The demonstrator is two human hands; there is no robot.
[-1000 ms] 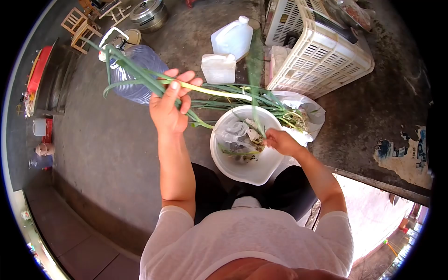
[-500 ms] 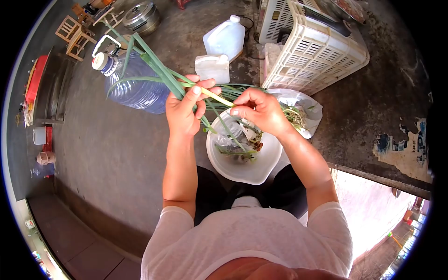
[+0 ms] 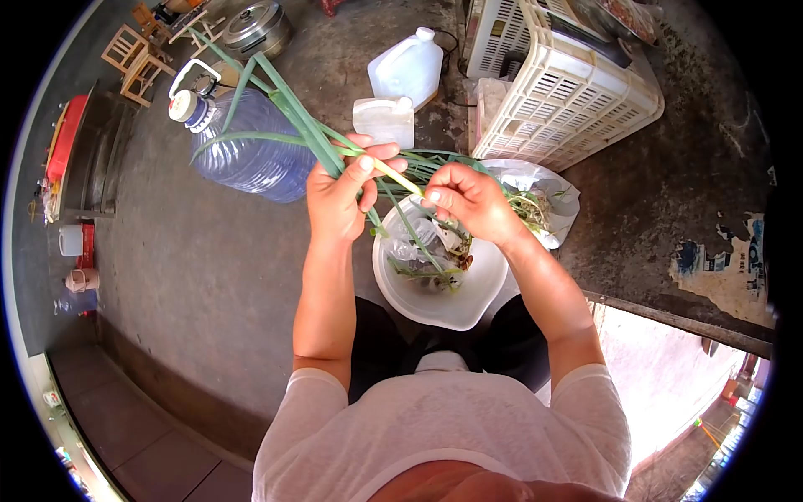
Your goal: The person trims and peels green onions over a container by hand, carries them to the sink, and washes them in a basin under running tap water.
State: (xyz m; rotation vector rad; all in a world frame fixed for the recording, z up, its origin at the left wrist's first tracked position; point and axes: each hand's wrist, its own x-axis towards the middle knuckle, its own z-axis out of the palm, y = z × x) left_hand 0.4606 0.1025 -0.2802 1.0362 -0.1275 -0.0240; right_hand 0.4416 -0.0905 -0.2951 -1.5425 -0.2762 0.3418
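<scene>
My left hand [image 3: 341,194] is closed round a green onion [image 3: 305,125], whose long green leaves reach up and to the left. Its pale yellow lower stalk points toward my right hand [image 3: 465,199]. Thumb and forefinger of that hand pinch the stalk's end. Below both hands sits a white basin [image 3: 401,293] holding clear plastic, green scraps and brownish bits. More green onions [image 3: 435,161] lie behind my hands, partly hidden by them. To the right, a white plastic bag [image 3: 562,186] lies open around a clump of roots and stems.
A large blue-tinted water bottle [image 3: 259,159] stands at left. Beyond my hands are a white jug [image 3: 407,67] and a cut plastic container [image 3: 385,124]. A white slotted crate [image 3: 569,92] is at right. Farther off are a metal pot [image 3: 258,32] and a wooden chair [image 3: 134,60].
The right thumb and forefinger have shifted slightly at the stalk's end, and the whole view has moved a little. Both hands keep their hold on the green onion.
</scene>
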